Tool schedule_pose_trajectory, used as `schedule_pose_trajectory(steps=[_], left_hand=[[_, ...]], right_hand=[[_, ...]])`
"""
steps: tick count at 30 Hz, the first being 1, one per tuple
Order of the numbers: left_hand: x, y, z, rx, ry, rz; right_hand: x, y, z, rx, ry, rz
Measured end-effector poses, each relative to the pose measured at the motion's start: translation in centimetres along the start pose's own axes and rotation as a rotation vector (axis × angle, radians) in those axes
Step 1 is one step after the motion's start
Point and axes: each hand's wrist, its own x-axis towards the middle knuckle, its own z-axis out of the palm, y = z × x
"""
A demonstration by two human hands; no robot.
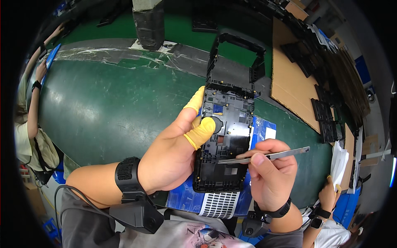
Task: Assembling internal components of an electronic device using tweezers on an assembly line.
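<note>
My left hand (169, 155), with yellow finger cots on the thumb and fingers, grips a long black plastic housing (235, 128) by its left side. The thumb presses on the inner face, beside a round dark part. At the housing's far end is an open rectangular frame (258, 51). Pinched between the thumb and fingers of my right hand (271, 177) is a slim metal tool (285, 153) with a narrow pointed tip. That tip lies over the housing's lower part; whether it touches cannot be made out.
Beneath the housing lie a blue plastic sheet (182, 198) and a white grid panel (219, 205) on the green table (103, 107). A dark wrapped post (149, 29) stands beyond. Cardboard (289, 82) with black parts is at right. Other people's hands (40, 71) work at both sides.
</note>
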Motion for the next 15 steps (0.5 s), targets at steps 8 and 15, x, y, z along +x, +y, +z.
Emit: schedule_pose_trajectory(steps=[8,15], left_hand=[[0.0,-0.4,0.0,-0.007,0.012,0.035],[0.0,-0.2,0.0,-0.009,-0.006,0.05]], right_hand=[[-0.1,0.1,0.9,-0.125,0.104,0.014],[0.1,0.4,0.9,-0.125,0.094,-0.006]])
